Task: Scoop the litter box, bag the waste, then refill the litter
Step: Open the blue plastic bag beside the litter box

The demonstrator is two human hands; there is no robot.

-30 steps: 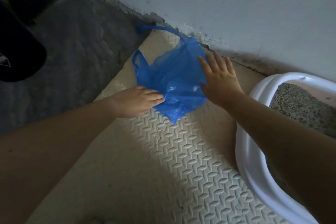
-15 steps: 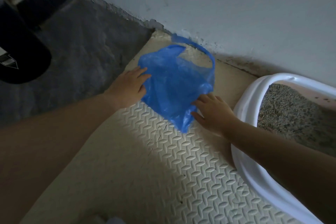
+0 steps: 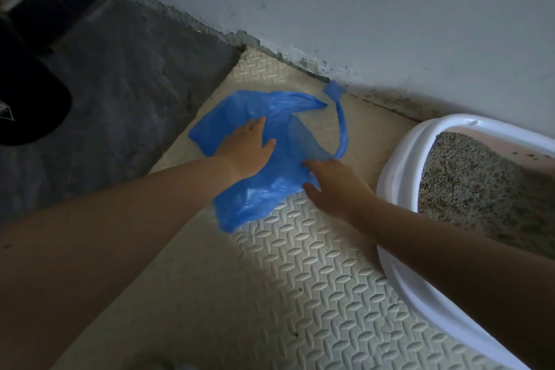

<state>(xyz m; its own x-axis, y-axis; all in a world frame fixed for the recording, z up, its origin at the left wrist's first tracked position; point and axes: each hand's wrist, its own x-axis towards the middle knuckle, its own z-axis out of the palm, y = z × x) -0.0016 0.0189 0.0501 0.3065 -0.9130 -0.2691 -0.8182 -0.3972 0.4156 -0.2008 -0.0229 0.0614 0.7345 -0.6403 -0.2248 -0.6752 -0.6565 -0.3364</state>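
Bag (image 3: 255, 189) blue, crumpled on mat (image 3: 300, 279); L fingers (image 3: 255, 126) flat atop, R fingers (image 3: 312, 165) pinch edge.

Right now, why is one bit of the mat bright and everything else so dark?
Head view: light from a source out of frame lands only on the lower middle of the mat; the grey floor at left and the picture's edges are dim; the blue bag catches small shiny glints; the base line of the wall bends, probably from the wide-angle lens.
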